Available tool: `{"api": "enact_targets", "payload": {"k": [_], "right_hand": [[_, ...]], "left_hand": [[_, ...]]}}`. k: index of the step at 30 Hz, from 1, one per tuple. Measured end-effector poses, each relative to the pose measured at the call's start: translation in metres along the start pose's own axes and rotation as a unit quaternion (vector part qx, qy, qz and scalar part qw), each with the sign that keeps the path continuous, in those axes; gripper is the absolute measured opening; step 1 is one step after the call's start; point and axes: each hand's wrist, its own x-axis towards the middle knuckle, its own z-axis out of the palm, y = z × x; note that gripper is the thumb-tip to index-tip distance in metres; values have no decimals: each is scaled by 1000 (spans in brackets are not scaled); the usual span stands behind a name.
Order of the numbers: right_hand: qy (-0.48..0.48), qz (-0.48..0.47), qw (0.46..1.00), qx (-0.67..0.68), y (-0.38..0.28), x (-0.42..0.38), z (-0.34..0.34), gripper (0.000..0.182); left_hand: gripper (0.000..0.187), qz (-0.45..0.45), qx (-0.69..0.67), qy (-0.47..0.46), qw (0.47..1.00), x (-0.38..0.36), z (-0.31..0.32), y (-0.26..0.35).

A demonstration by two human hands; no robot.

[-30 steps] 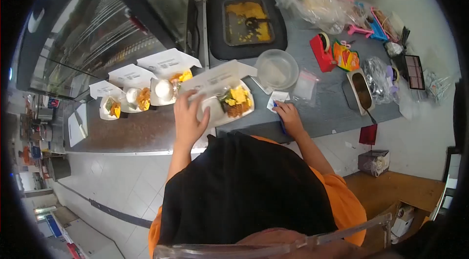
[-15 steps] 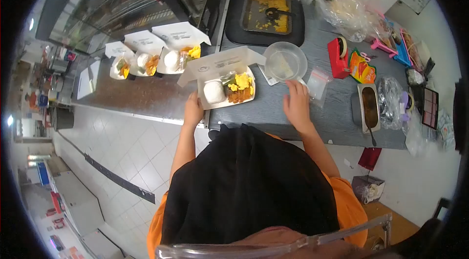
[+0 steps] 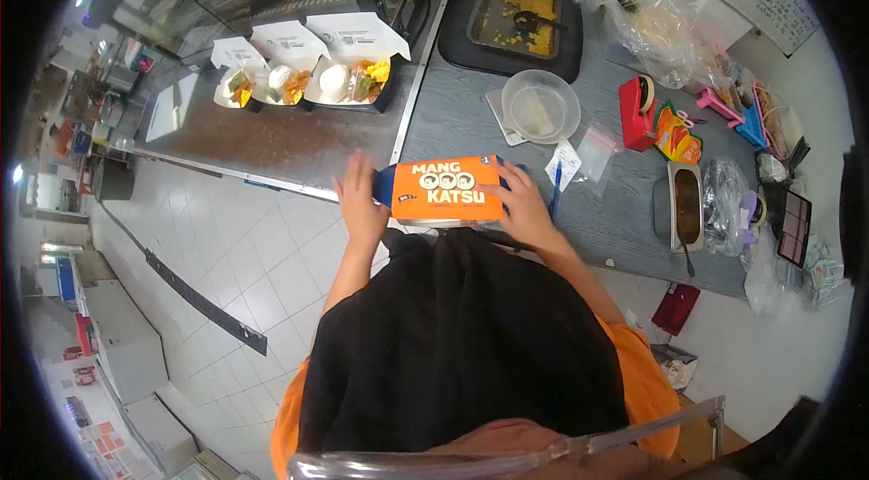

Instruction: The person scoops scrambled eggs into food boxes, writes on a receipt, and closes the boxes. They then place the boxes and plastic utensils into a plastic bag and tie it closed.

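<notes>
A meal box [image 3: 447, 190] with an orange "MANG KATSU" lid stands closed at the front edge of the grey table, close against my apron. My left hand [image 3: 360, 201] is at its left end, fingers raised and spread, by a dark blue side flap. At the right end, my right hand [image 3: 527, 210] grips the box, its thumb reaching over the lid and its fingers around the far corner. The food inside is hidden by the lid.
Three open meal boxes [image 3: 353, 81] with rice and toppings stand at the back left. Behind is a tray of yellow food [image 3: 520, 14] with a black spoon. A round plastic tub [image 3: 541, 107], blue pen [image 3: 557, 188], red tape dispenser [image 3: 637, 109] and sauce pan [image 3: 688, 204] lie rightward.
The meal box in front of me has gone from open to closed, its orange lid now covering the food. My right hand has moved left from beside the tub onto the box.
</notes>
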Motion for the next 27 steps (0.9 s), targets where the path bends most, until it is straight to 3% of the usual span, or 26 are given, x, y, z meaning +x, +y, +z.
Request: {"api": "enact_targets", "payload": {"k": [2, 3, 4, 6, 7, 9, 11, 14, 18, 19, 20, 22, 23, 25, 26, 27], "right_hand": [[69, 139, 988, 13, -19, -8, 16, 59], [81, 154, 985, 6, -20, -9, 25, 58], [83, 153, 985, 3, -20, -8, 28, 58], [116, 234, 943, 206, -19, -2, 31, 49], [118, 234, 943, 204, -21, 4, 25, 49], [76, 326, 911, 242, -22, 21, 8, 38], [79, 302, 919, 241, -4, 28, 6, 34], [81, 280, 926, 241, -3, 34, -5, 29], [63, 269, 936, 219, -10, 32, -11, 32], [53, 277, 934, 221, -10, 32, -12, 34], [52, 277, 933, 221, -10, 31, -12, 34], [-20, 280, 943, 180, -8, 26, -14, 46], [-21, 280, 943, 181, -7, 19, -8, 46], [-45, 207, 970, 123, -12, 2, 5, 69], [-45, 206, 970, 123, -15, -4, 5, 69], [-103, 181, 976, 63, -19, -10, 3, 82]], "left_hand": [[66, 85, -20, -257, 962, 3, -1, -10], [56, -43, -106, -280, 953, 0, -3, 3], [56, -40, -108, -278, 954, -5, 1, 8], [43, -117, -113, -247, 955, -17, 13, 9], [49, -142, -196, -257, 936, -20, 18, 10], [46, -173, -186, -267, 929, -18, 19, 18], [38, -243, -193, -295, 904, -8, 14, 24], [36, -225, -192, -312, 903, 4, 7, 23], [57, -190, -116, -295, 929, -11, 9, 29], [72, -190, -115, -343, 913, -15, 10, 25], [72, -191, -114, -343, 913, -21, 12, 25], [73, -99, -48, -287, 952, -32, 15, 27], [73, -126, -101, -338, 927, -29, 11, 24], [76, -97, -123, -333, 930, -35, 19, 10], [80, -67, -144, -328, 931, -37, 21, 2], [80, -67, -144, -327, 931, -38, 21, -7]]}}
